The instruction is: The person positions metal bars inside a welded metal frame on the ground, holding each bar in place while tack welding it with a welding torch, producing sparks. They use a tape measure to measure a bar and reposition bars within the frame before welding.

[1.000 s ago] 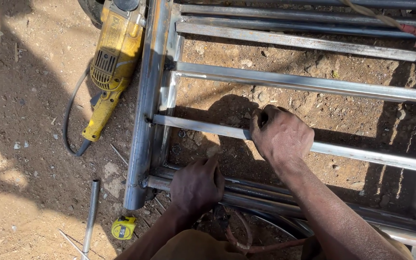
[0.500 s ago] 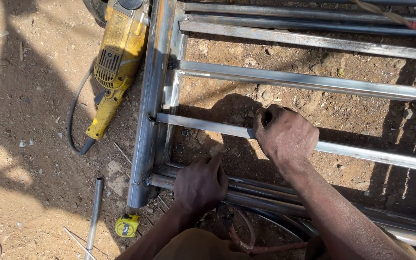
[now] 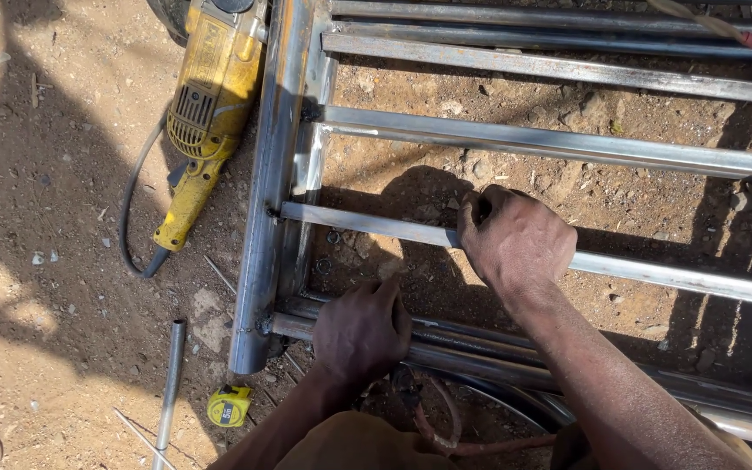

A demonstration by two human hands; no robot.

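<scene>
Right hand (image 3: 515, 244) sits a bit further along the steel crossbar (image 3: 654, 274) vs 1 s ago, grip unchanged. Left hand (image 3: 363, 331) edges up w/ it on the bottom rail (image 3: 480, 352). Camera drifts: angle grinder (image 3: 211, 104) & tape measure (image 3: 230, 406) slide right in view.

Hard sunlight falls from above, bright on the dirt (image 3: 63, 287) left of the left hand (image 3: 363, 331). Sharp dark shadows lie under the right hand (image 3: 515, 239) and across the ground far left. Glare flashes on the steel bars (image 3: 567, 148) above the right hand. Focus is crisp throughout, without motion blur; the forearms at the bottom edge look slightly stretched.
</scene>
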